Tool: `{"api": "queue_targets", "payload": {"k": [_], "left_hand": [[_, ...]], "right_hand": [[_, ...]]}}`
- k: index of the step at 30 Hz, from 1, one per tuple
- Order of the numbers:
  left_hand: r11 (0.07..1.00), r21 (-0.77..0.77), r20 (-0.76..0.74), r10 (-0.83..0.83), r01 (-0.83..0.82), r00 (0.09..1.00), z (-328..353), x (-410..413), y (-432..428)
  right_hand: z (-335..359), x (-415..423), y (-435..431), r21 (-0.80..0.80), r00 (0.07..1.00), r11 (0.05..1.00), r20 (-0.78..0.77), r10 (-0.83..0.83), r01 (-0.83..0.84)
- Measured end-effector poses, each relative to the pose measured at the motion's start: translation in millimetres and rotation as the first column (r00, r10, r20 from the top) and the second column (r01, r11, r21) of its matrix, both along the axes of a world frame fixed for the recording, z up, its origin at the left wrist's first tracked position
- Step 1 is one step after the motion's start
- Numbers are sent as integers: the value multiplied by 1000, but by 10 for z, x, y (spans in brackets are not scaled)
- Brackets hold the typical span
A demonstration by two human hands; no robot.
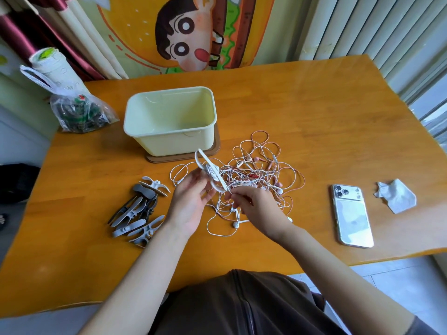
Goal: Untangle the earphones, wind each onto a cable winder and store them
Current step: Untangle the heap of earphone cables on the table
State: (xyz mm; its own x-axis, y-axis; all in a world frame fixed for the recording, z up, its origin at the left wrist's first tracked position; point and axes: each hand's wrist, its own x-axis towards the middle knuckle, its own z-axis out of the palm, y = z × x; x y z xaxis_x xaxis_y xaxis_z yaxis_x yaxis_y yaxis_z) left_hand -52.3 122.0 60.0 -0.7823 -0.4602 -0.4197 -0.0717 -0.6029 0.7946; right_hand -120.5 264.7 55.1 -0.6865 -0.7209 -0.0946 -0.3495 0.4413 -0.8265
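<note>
A tangled heap of white and pink earphones (256,172) lies on the orange table in front of a pale yellow storage box (169,119). My left hand (191,201) holds a white cable winder (211,171) tilted above the heap, with white cable wrapped round its middle. My right hand (254,206) pinches a white cable just below the winder's lower end. A pile of grey, dark and white cable winders (140,211) lies to the left of my left hand.
The box stands on a brown lid (183,157). A phone (352,215) lies face down at the right, with a crumpled tissue (396,195) beyond it. A plastic bag (79,112) and a paper roll (50,64) sit at the table's far left corner.
</note>
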Motion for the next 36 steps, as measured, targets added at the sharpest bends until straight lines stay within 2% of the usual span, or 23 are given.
{"api": "queue_targets", "payload": {"k": [6,10,17,22,24,26,28,30,34,36], "left_hand": [[980,192,0,46,-45,999,-14,-28,25],[972,232,-13,27,-23,1000,24,-53,39],[982,144,108,108,-123,988,9,-57,29],[977,126,155,151,-171,976,-28,-56,63],[985,28,176,162,-169,971,-65,-67,77],[974,-196,180,152,-116,972,-115,-56,80],[855,-518,190,104,10,976,-149,-32,57],[691,-715,199,55,107,978,-156,-11,38],[483,-852,228,-4,202,974,-176,38,7],[408,-875,256,-67,261,964,-202,72,10]], "right_hand": [[16,33,-49,-2,999,1000,-36,21,-21],[34,37,-35,2,996,999,-74,48,-48],[74,49,19,5,993,999,-117,35,-34],[64,86,12,30,978,996,-185,94,-90],[93,110,-3,25,974,994,-199,110,-107],[126,104,-11,21,975,994,-192,112,-110],[157,65,-7,22,978,994,-179,106,-104],[189,9,8,37,977,994,-185,105,-100],[268,-98,36,52,969,996,-232,88,-78],[294,-170,43,48,963,998,-263,55,-44]]}}
